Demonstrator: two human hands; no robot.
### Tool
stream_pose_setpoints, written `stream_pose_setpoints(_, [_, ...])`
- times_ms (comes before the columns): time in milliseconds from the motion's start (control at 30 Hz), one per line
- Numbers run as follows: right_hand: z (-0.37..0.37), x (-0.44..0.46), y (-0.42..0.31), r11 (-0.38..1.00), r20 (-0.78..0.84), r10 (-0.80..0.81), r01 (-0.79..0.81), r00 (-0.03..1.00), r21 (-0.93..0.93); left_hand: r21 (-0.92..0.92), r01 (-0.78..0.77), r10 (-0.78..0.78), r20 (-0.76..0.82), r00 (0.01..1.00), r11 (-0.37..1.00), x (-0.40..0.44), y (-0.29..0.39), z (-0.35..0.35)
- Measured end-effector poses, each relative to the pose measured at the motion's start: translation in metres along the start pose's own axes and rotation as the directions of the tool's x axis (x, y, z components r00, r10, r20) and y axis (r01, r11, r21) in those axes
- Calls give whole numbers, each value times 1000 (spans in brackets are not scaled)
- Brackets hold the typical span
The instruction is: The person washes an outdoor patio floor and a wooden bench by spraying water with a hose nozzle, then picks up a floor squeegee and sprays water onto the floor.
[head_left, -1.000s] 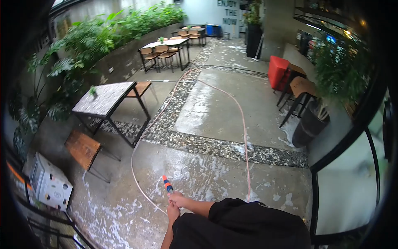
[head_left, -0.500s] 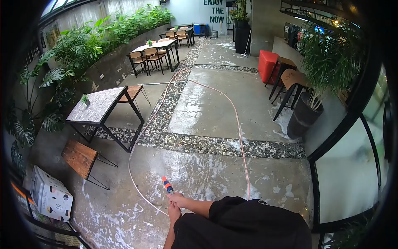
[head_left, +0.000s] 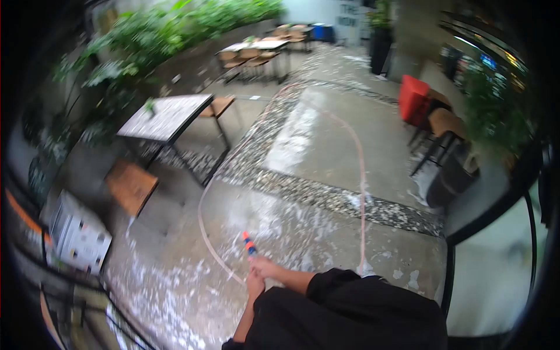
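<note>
An orange and dark blue hose nozzle (head_left: 249, 245) points forward and slightly left over the wet, foamy concrete floor (head_left: 175, 262). My right hand (head_left: 264, 268) is closed round it, just behind the blue part. Right behind and below, my left hand (head_left: 255, 284) is closed on the same nozzle or its hose end; the fingers hide which. A pale pink hose (head_left: 362, 175) runs in a wide loop over the floor ahead, with one side curving back toward my hands. Whether water leaves the tip is too blurred to tell.
On the left stand a stone-topped table (head_left: 169, 114), a wooden stool (head_left: 133, 186) and a white box (head_left: 81, 233). A pebble strip (head_left: 303, 181) crosses the floor. To the right are a red seat (head_left: 413, 99), a bar stool (head_left: 446, 123), a dark planter (head_left: 452, 178) and a glass door (head_left: 496, 256).
The view has swung, so the furniture and floor sit farther right and are blurred. Both hands keep their hold on the nozzle, which appears slightly higher and farther right.
</note>
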State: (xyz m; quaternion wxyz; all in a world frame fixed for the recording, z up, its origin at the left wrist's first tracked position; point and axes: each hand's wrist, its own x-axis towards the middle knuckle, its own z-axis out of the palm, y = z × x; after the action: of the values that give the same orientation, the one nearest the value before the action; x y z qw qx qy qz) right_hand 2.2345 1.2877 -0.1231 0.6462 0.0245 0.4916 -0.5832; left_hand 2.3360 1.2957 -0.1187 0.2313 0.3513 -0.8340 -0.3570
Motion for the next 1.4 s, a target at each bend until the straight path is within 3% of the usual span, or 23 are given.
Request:
stream_pose_setpoints(33, [-2,6,3,999,72,43,-43,997,5,-40,22,-23,-18,1000,999,0,0,-1])
stream_pose_setpoints(100, [11,-2,-1,1000,14,-17,17,1000,-1,30,306,-307,43,951,952,0,14,-14])
stream_pose_setpoints(200, [30,-9,2,999,-26,6,-7,1000,-35,46,404,-405,3,914,913,0,30,-34])
stream_pose_setpoints(533, [57,-4,17,971,15,129,-124,991,-203,-3,559,-559,-22,829,829,-16,5,-48])
stream_pose_setpoints(667, [69,6,35,943,64,281,-263,958,-203,-47,642,-644,-32,764,765,-27,3,-63])
stream_pose_setpoints(900, [92,5,77,823,90,452,-375,888,-427,-138,737,-750,-107,653,661,-68,-11,-81])
stream_pose_setpoints(967, [100,-2,87,766,152,516,-374,843,-523,-165,773,-790,-149,595,613,-82,-14,-83])
stream_pose_setpoints(1200, [118,-12,145,630,139,619,-383,773,-675,-262,837,-872,-243,424,480,-133,-26,-84])
stream_pose_setpoints(1400, [126,-25,188,441,122,696,-288,707,-850,-410,824,-907,-326,268,391,-172,-29,-77])
